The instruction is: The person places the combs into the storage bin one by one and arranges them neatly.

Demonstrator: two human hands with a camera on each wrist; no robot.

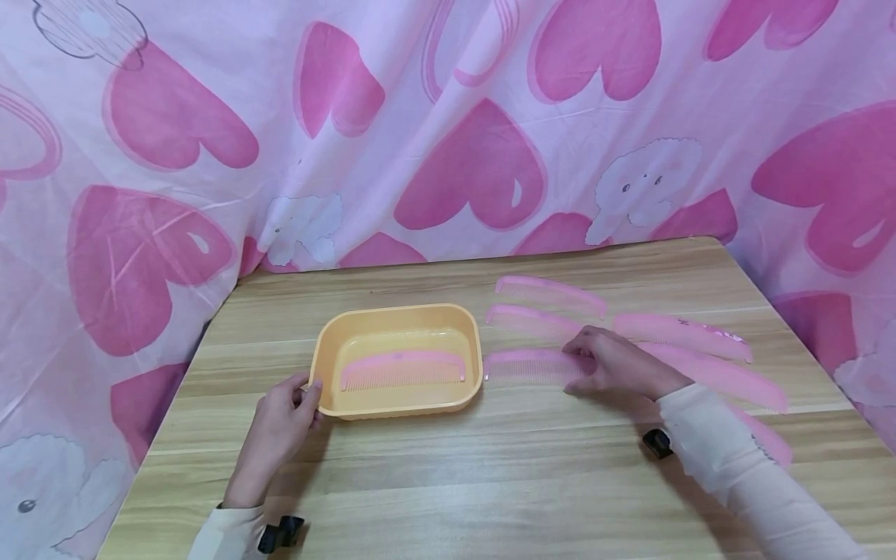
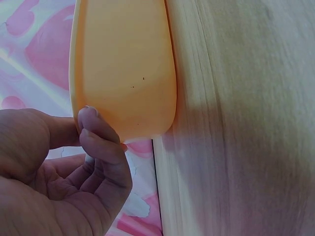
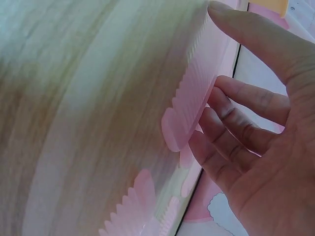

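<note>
A yellow-orange plastic basin (image 1: 392, 407) stands on the table, and one pink comb (image 1: 402, 369) lies inside it. At the basin's left end, my left hand (image 1: 283, 412) pinches the rim between thumb and fingers; the left wrist view shows the hand (image 2: 74, 172) on the basin's edge (image 2: 128, 59). My right hand (image 1: 616, 364) holds another pink comb (image 1: 521, 365) just right of the basin. In the right wrist view, the thumb is on this comb's (image 3: 197, 93) toothed side and the fingers touch its back.
Two more pink combs, a far one (image 1: 549, 292) and a nearer one (image 1: 532, 320), lie beyond my right hand. Several combs, including a decorated one (image 1: 682, 334), are spread to the right, partly under my forearm. A heart-print cloth (image 1: 469, 171) hangs behind the wooden table (image 1: 434, 482).
</note>
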